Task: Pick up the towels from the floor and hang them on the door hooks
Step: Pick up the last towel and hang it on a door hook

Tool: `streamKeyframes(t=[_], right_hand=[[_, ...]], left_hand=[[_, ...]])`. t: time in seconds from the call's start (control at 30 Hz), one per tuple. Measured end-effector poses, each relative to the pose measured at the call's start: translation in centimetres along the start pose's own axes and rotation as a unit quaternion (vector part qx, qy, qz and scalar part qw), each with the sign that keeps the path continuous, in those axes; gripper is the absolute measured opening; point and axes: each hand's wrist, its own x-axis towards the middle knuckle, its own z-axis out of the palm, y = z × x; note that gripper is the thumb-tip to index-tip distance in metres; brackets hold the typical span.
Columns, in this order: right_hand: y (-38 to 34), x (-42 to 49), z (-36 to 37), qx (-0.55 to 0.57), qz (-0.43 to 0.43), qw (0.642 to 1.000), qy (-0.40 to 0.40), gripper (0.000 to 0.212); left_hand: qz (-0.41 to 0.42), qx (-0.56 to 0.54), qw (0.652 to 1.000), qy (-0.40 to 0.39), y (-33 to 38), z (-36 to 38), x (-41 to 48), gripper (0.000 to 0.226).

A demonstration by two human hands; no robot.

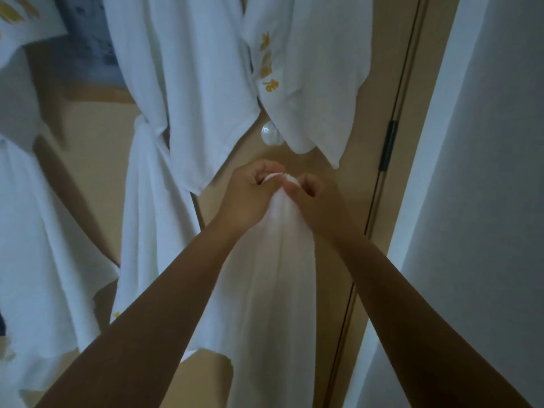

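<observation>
A white towel (273, 290) hangs down against the tan door (376, 98), its bunched top pinched between both my hands. My left hand (250, 195) and my right hand (315, 201) are closed on that top edge, pressed close together at the door face. Any hook under the fingers is hidden. Just above them a clear round suction hook (269, 132) sits on the door, partly under another towel. Several white towels hang above and to the left, one (312, 72) with yellow embroidery, one (188, 92) at the centre.
A black hinge (388, 145) marks the door's right edge beside the frame. A pale wall (485, 201) stands close on the right. More white towels (38, 231) hang at the far left, with a blue patterned cloth (88, 33) at the top left.
</observation>
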Motion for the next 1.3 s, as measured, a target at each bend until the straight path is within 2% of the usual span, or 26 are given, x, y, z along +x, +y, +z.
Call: streamKeyframes(t=[0.07, 0.1, 0.2, 0.3, 0.37, 0.43, 0.53, 0.6, 0.7, 0.8, 0.87, 1.0, 1.07, 1.3], right_hand=[[0.4, 2.2, 0.5, -0.091, -0.098, 0.989, 0.055, 0.031], [0.5, 3.0, 0.6, -0.154, -0.152, 0.972, 0.089, 0.029], [0.1, 5.7, 0.5, -0.317, -0.324, 0.876, 0.161, 0.025], [-0.7, 9.8, 0.0, -0.399, -0.434, 0.794, 0.147, 0.019], [-0.5, 13.3, -0.1, -0.487, -0.453, 0.737, 0.118, 0.024], [-0.5, 16.0, -0.4, -0.573, -0.434, 0.693, 0.059, 0.031], [-0.2, 17.7, -1.4, -0.628, -0.413, 0.66, 0.001, 0.037], [0.6, 18.3, -2.2, -0.63, -0.43, 0.647, 0.02, 0.035], [2.4, 19.0, -3.5, -0.617, -0.444, 0.642, 0.102, 0.027], [4.0, 19.1, -5.2, -0.581, -0.442, 0.667, 0.15, 0.022], [4.5, 19.2, -5.8, -0.55, -0.429, 0.699, 0.156, 0.021], [3.9, 18.2, -4.6, -0.437, -0.369, 0.809, 0.135, 0.03], [3.6, 17.5, -3.4, -0.396, -0.34, 0.843, 0.131, 0.035], [3.0, 17.2, -1.4, -0.387, -0.305, 0.852, 0.177, 0.029]], left_hand=[[0.008, 0.001, 1.0, 0.016, -0.7, 0.1, 1.7, 0.011], [0.011, 0.001, 1.0, 0.019, -1.1, 0.2, 2.5, 0.011], [0.012, -0.001, 1.0, 0.028, -2.3, 0.7, 4.1, 0.02], [0.027, 0.006, 0.999, 0.046, -3.5, 1.1, 5.2, 0.026], [0.029, 0.009, 0.997, 0.067, -3.8, 1.2, 5.9, 0.02], [0.027, 0.011, 0.995, 0.09, -4.1, 1.4, 6.7, 0.012], [0.044, 0.013, 0.992, 0.115, -4.2, 1.7, 7.8, 0.017], [0.054, 0.028, 0.992, 0.114, -4.3, 2.1, 8.6, 0.025], [0.074, 0.041, 0.989, 0.12, -4.0, 3.2, 10.0, 0.029], [0.093, 0.044, 0.986, 0.135, -3.5, 3.8, 11.4, 0.029], [0.093, 0.057, 0.985, 0.137, -3.4, 3.8, 12.2, 0.028], [0.095, 0.069, 0.983, 0.141, -3.4, 3.6, 13.4, 0.029], [0.101, 0.084, 0.981, 0.139, -3.4, 3.5, 13.7, 0.024], [0.081, 0.087, 0.979, 0.164, -4.2, 2.1, 15.1, 0.013]])
